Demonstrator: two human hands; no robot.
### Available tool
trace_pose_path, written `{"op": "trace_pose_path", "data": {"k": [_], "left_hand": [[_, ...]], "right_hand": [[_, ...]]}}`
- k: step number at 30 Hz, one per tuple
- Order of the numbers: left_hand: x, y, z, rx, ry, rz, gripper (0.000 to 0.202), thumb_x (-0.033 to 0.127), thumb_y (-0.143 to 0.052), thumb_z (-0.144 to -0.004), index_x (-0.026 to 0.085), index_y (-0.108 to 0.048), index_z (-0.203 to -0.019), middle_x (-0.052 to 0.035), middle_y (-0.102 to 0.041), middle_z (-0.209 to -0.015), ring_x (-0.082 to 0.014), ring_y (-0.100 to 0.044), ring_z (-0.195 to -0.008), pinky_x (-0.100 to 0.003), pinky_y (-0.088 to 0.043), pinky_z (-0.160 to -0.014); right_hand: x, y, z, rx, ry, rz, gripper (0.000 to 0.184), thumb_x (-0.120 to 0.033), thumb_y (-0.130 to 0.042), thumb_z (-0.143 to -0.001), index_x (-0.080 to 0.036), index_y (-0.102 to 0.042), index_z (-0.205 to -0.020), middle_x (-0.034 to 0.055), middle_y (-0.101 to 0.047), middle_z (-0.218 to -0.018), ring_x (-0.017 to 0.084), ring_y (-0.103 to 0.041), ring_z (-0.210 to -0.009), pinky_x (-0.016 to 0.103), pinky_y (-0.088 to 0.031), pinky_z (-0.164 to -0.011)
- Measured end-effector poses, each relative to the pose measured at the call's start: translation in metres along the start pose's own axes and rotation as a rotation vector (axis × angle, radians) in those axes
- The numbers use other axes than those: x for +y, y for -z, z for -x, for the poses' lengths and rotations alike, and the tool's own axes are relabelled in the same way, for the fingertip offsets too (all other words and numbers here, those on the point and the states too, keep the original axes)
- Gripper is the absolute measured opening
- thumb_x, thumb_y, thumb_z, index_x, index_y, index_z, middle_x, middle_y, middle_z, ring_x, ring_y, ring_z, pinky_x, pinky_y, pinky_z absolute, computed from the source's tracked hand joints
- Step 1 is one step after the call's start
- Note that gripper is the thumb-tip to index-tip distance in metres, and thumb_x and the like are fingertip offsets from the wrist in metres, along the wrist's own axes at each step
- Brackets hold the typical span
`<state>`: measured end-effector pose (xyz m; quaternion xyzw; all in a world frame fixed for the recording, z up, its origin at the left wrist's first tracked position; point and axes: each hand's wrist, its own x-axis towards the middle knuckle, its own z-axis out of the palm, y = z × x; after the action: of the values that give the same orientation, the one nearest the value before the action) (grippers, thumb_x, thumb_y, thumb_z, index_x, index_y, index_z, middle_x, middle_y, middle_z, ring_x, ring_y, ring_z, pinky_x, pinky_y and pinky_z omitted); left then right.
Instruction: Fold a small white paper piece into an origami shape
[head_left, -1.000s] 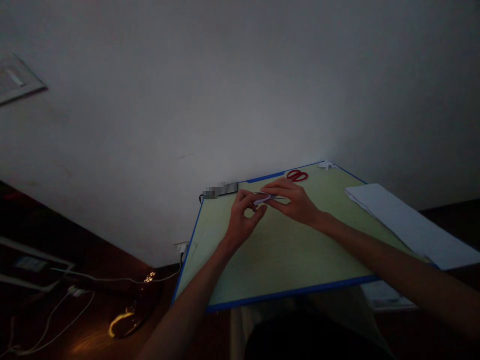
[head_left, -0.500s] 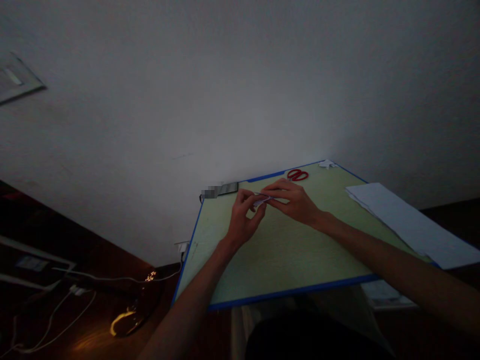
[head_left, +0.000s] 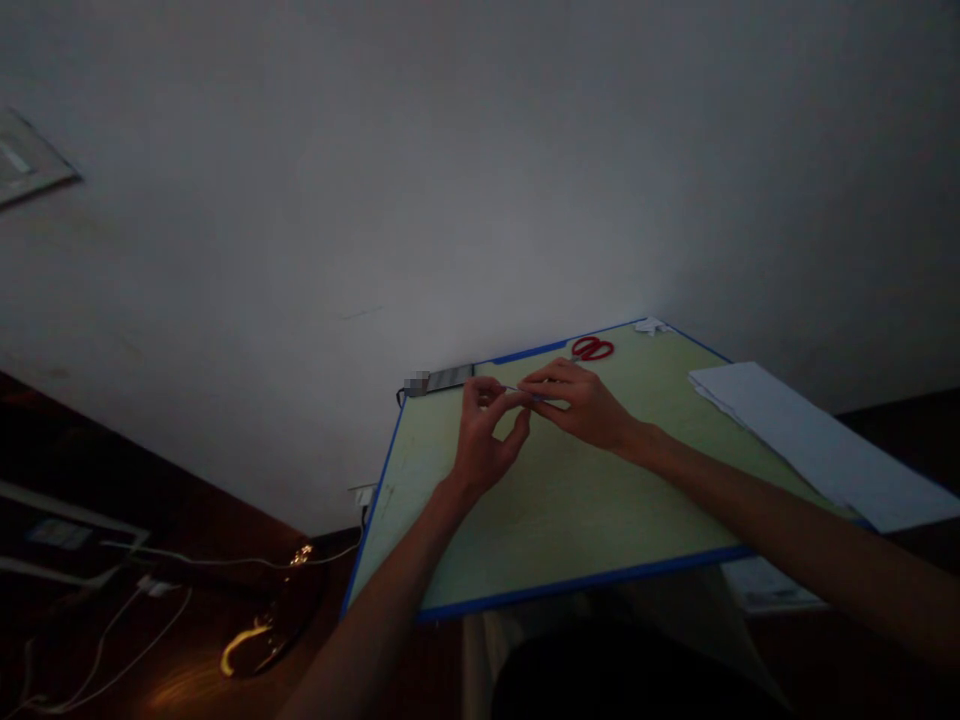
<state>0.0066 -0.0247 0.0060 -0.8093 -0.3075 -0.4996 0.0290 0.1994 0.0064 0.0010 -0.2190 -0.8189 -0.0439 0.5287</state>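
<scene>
Over the far middle of the table, my left hand (head_left: 487, 430) and my right hand (head_left: 577, 398) meet at the fingertips. Between them is a small piece of folded white paper (head_left: 512, 389), of which only a thin edge shows; the fingers cover the rest. My left thumb and index finger bend round towards it, closed on its near side. The fingers of my right hand pinch it from the right. Just beyond my right hand lie red-handled scissors (head_left: 592, 348), their blades mostly hidden behind it.
The pale green table (head_left: 555, 510) has blue edging and stands against a grey wall. A stack of white paper (head_left: 817, 440) overhangs its right edge. Paper scraps (head_left: 652, 326) lie in the far right corner, a dark phone (head_left: 450, 377) at the far left. White cables (head_left: 240, 560) hang lower left.
My left index finger has moved over the folded paper, so less of the paper shows now. Both hands stay in nearly the same place; the view has shifted slightly.
</scene>
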Motion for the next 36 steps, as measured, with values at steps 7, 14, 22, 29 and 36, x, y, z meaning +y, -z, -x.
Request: {"op": "trace_pose_path", "data": {"k": [7, 14, 22, 29, 36], "left_hand": [[-0.001, 0.0, 0.001, 0.058, -0.045, -0.148, 0.022, 0.014, -0.07, -0.087, 0.025, -0.073, -0.105, -0.0102, -0.047, -0.125, -0.0244, -0.05, -0.114, -0.038, -0.049, -0.087], [-0.003, 0.003, 0.0, -0.015, -0.145, -0.241, 0.02, 0.013, -0.067, -0.089, 0.026, -0.072, -0.103, -0.0082, -0.063, -0.111, -0.024, -0.055, -0.105, -0.043, -0.048, -0.091], [-0.008, 0.001, 0.0, -0.075, -0.155, -0.223, 0.017, 0.015, -0.063, -0.092, 0.025, -0.072, -0.102, -0.0055, -0.066, -0.092, -0.0208, -0.057, -0.089, -0.039, -0.046, -0.084], [-0.012, -0.001, 0.0, -0.008, -0.125, -0.168, 0.013, 0.019, -0.062, -0.096, 0.023, -0.072, -0.102, -0.0049, -0.064, -0.091, -0.0181, -0.058, -0.086, -0.034, -0.048, -0.079], [-0.013, -0.002, 0.0, 0.025, -0.046, -0.076, 0.018, 0.026, -0.065, -0.096, 0.022, -0.069, -0.113, -0.0046, -0.064, -0.092, -0.0163, -0.061, -0.085, -0.031, -0.052, -0.077]], "right_hand": [[0.001, -0.001, 0.002, -0.012, -0.005, 0.022, 0.018, -0.022, -0.067, -0.094, -0.025, -0.077, -0.11, 0.007, -0.076, -0.098, 0.023, -0.066, -0.092, 0.041, -0.055, -0.083], [0.001, -0.003, 0.004, -0.072, -0.005, 0.018, 0.02, -0.021, -0.065, -0.095, -0.024, -0.077, -0.111, 0.0083, -0.075, -0.098, 0.024, -0.065, -0.093, 0.043, -0.056, -0.084], [0.003, -0.003, 0.006, -0.09, -0.023, 0.059, 0.017, -0.023, -0.067, -0.094, -0.022, -0.077, -0.108, 0.0088, -0.076, -0.099, 0.024, -0.068, -0.094, 0.043, -0.058, -0.085], [0.005, -0.002, 0.006, -0.035, -0.043, 0.002, 0.015, -0.023, -0.067, -0.093, -0.022, -0.077, -0.105, 0.0095, -0.077, -0.104, 0.025, -0.072, -0.098, 0.044, -0.06, -0.087], [0.004, 0.0, 0.004, -0.074, -0.025, 0.061, 0.013, -0.025, -0.066, -0.096, -0.023, -0.076, -0.103, 0.0078, -0.077, -0.1, 0.024, -0.071, -0.094, 0.043, -0.056, -0.084]]}}
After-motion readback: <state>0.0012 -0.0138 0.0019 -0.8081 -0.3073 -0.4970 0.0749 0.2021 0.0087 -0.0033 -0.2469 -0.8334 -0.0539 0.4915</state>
